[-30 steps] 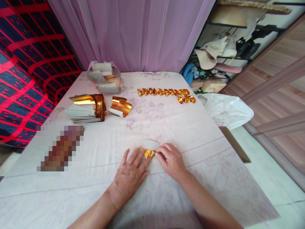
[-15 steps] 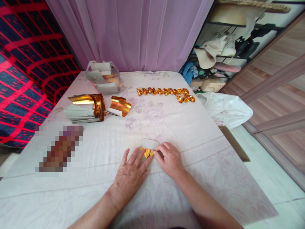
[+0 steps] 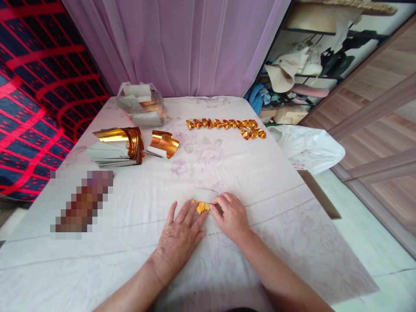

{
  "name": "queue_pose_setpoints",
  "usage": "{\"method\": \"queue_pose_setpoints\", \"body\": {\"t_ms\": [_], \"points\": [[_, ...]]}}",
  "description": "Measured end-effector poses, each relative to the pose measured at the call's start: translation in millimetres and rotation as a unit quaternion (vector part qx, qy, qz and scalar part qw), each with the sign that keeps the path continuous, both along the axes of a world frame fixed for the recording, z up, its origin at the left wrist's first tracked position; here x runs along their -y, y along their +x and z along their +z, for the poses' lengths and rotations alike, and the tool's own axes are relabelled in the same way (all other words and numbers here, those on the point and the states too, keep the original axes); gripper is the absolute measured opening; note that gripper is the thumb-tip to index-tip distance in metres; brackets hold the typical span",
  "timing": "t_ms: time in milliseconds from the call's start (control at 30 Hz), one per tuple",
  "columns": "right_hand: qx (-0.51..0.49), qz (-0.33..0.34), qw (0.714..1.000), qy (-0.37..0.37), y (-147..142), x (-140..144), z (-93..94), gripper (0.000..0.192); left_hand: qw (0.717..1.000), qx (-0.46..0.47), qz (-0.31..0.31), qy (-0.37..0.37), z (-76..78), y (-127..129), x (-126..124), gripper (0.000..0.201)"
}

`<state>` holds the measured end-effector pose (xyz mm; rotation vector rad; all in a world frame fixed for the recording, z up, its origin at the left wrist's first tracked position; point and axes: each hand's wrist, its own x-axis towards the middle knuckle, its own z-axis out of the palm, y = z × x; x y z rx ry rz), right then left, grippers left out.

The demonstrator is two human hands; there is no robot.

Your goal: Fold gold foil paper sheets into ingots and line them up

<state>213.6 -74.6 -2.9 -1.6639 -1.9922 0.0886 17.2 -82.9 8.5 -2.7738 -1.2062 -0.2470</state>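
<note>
A partly folded sheet of gold foil paper (image 3: pixel 205 196) lies on the table in front of me, its pale back at the top and its gold folds toward me. My left hand (image 3: pixel 180 229) rests flat with its fingers spread, and the fingertips press on the gold part. At the paper's right edge, my right hand (image 3: pixel 231 216) pinches a corner between thumb and finger. Farther back, several folded gold foil pieces (image 3: pixel 224 124) stand in a row that doubles back at its right end.
A stack of foil sheets (image 3: pixel 113 151) stands at the left, beside a few loose curled sheets (image 3: pixel 163 144). Behind them is a clear plastic bag (image 3: pixel 141 106) of more sheets. A blurred patch (image 3: pixel 82 201) covers something at left. A white bag (image 3: pixel 308 149) sits off the table's right edge.
Almost nothing differs. Both hands stay on the folded paper, and my right fingers have shifted very slightly at its edge.
</note>
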Motion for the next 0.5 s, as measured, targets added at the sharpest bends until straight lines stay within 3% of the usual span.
{"method": "queue_pose_setpoints", "body": {"t_ms": [500], "points": [[-0.004,0.004,1.000,-0.001,0.0,0.2,-1.5,0.010,1.000,0.002,0.004,-0.007,2.0,1.1,0.0,0.043]]}}
